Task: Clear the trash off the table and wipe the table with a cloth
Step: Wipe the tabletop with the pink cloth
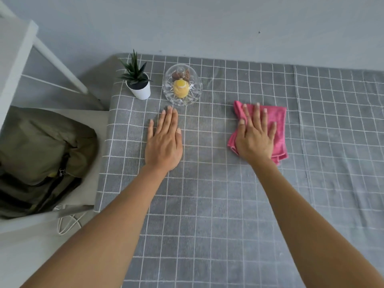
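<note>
A folded pink cloth [277, 121] lies on the table, which is covered by a grey tablecloth [207, 204] with a white grid. My right hand [254, 138] presses flat on top of the cloth with fingers spread, palm down. My left hand [164, 140] rests flat on the bare tablecloth to the left, fingers straight and together, holding nothing. I see no loose trash on the table.
A small potted plant [138, 82] in a white pot stands at the far left corner. Beside it a clear glass dome [182, 87] covers cupcakes. Left of the table an olive bag [41, 156] sits on a white seat, with a white cable [68, 223] below.
</note>
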Action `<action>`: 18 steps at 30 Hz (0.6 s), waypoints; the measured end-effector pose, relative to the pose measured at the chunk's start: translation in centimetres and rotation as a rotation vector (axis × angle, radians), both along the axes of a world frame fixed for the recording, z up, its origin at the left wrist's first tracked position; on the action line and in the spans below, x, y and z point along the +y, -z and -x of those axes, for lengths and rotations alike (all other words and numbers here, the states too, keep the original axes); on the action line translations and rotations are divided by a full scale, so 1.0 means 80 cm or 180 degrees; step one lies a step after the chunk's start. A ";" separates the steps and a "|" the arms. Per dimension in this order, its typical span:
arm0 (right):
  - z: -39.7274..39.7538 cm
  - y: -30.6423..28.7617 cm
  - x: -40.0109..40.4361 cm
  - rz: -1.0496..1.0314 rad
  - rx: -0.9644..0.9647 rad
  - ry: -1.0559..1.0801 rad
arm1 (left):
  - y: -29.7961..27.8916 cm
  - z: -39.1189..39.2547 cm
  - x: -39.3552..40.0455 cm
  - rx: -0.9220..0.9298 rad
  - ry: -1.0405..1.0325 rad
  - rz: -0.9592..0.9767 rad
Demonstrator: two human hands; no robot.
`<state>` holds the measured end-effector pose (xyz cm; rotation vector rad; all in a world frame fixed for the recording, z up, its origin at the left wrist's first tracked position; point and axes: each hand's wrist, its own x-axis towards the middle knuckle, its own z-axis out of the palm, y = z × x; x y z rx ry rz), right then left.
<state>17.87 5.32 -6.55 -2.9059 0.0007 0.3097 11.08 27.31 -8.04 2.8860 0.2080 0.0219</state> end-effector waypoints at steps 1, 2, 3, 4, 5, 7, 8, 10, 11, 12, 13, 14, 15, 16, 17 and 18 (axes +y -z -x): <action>-0.001 0.000 -0.002 -0.0007 -0.0008 0.0128 | 0.001 0.000 0.000 -0.0003 -0.0013 -0.0005; 0.000 -0.002 0.001 -0.0038 -0.0017 0.0239 | 0.001 0.000 0.001 -0.0004 -0.0029 -0.0013; 0.002 -0.003 0.010 -0.0078 -0.0017 0.0318 | 0.001 0.001 0.001 -0.0005 -0.0044 -0.0021; 0.007 -0.004 0.023 -0.0097 -0.0010 0.0319 | 0.001 0.001 0.001 -0.0008 -0.0053 -0.0029; 0.016 -0.004 0.040 -0.0087 0.0000 0.0208 | 0.001 0.000 0.001 -0.0013 -0.0052 -0.0033; 0.041 -0.003 0.077 -0.0117 -0.0010 -0.0256 | 0.002 0.000 0.000 -0.0019 -0.0049 -0.0014; 0.053 -0.004 0.093 -0.0175 -0.0016 -0.0486 | 0.001 0.000 0.000 -0.0016 -0.0051 -0.0012; 0.064 -0.004 0.104 -0.0269 -0.0011 -0.0763 | 0.000 0.000 -0.001 -0.0013 -0.0045 -0.0024; 0.061 -0.004 0.099 -0.0271 -0.0021 -0.0857 | 0.000 0.000 -0.001 -0.0013 -0.0038 -0.0021; 0.056 -0.004 0.088 -0.0238 -0.0058 -0.0926 | 0.000 0.000 0.000 -0.0014 -0.0030 -0.0007; 0.047 -0.003 0.074 -0.0184 -0.0090 -0.0935 | 0.000 -0.001 0.000 -0.0011 -0.0024 0.0014; 0.037 -0.001 0.057 -0.0133 -0.0095 -0.0844 | 0.000 -0.001 0.000 -0.0006 -0.0020 0.0025; 0.027 0.000 0.040 -0.0090 -0.0074 -0.0670 | -0.001 0.000 0.000 -0.0006 -0.0014 0.0018; 0.017 0.000 0.024 -0.0050 -0.0054 -0.0479 | -0.001 0.000 0.000 -0.0011 -0.0006 0.0004; 0.010 0.000 0.011 -0.0012 -0.0045 -0.0305 | -0.002 0.000 0.000 -0.0014 0.0001 -0.0008; 0.005 -0.001 0.000 0.0002 -0.0040 -0.0147 | -0.002 0.000 0.000 -0.0010 0.0005 -0.0015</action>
